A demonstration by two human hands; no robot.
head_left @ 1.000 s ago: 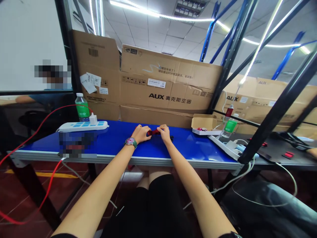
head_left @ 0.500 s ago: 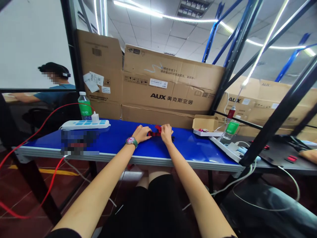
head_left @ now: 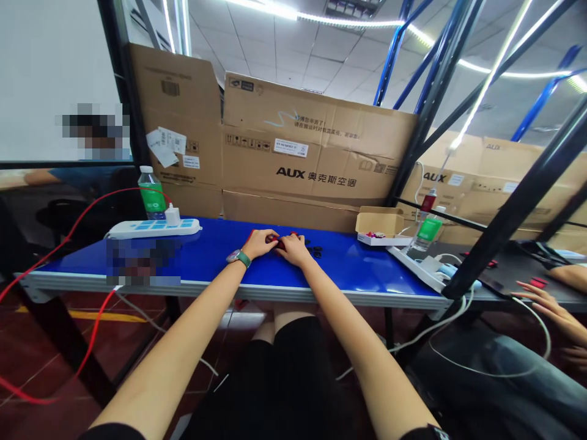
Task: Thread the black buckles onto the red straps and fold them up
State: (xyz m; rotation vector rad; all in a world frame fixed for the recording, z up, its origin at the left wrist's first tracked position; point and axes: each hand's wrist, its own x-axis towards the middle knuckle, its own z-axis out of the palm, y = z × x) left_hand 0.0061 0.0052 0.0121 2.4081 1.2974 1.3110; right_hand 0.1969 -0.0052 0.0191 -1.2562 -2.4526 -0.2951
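My left hand, with a watch on its wrist, is over the blue tabletop with its fingers curled round a small dark red piece. Close beside it, my right hand bends its fingers onto the same piece from the other side. Most of that piece is hidden by the fingers, so its kind does not show. Just right of my right hand lie several small black pieces. A bit of red shows behind each hand.
A white power strip and a green-labelled bottle stand at the left. On the right are an open small carton, another power strip and a bottle. A co-worker's hand shows at far right.
My hands have drawn closer together, my right hand moving left and turning over the red piece. The black pieces beside it now show. A co-worker's hand has come into view at right.
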